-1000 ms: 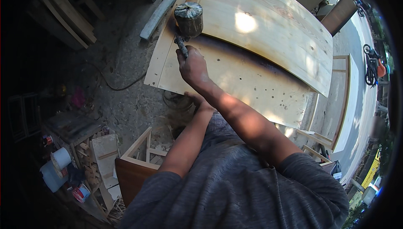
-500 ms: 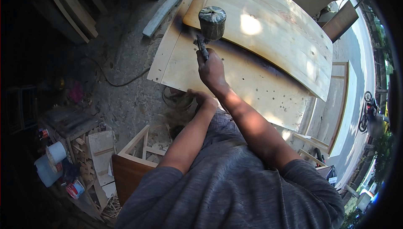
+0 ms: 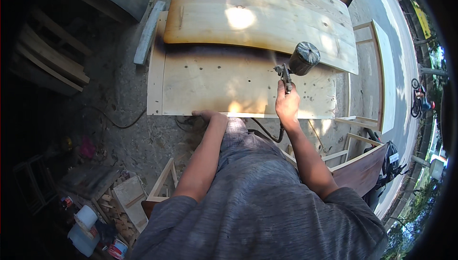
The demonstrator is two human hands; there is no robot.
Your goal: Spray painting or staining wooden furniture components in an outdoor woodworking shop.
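Right hand (image 3: pixel 287 106) is gripping spray gun (image 3: pixel 286 77) at two o'clock, fingers closing round handle; dark cylindrical cup (image 3: pixel 304 59) is sitting atop it. Left hand (image 3: pixel 211 115) is lying at near edge of flat, pale, spotted board (image 3: pixel 205 93), nine o'clock; cannot tell its finger spread. Grained wooden panel (image 3: pixel 267 19), brown-edged, is lying toward twelve. Dark flexible hose (image 3: pixel 268 135) is curving at four.

1. Roadside woodworking workshop: a road (image 3: pixel 377 9) runs along the right side.
2. Centre: spray gun (image 3: pixel 300 62) and large wooden panel (image 3: pixel 262 9).
3. Left: stacked boards (image 3: pixel 52 64).
4. Lower left: offcuts (image 3: pixel 125 226), tubs (image 3: pixel 87 218).
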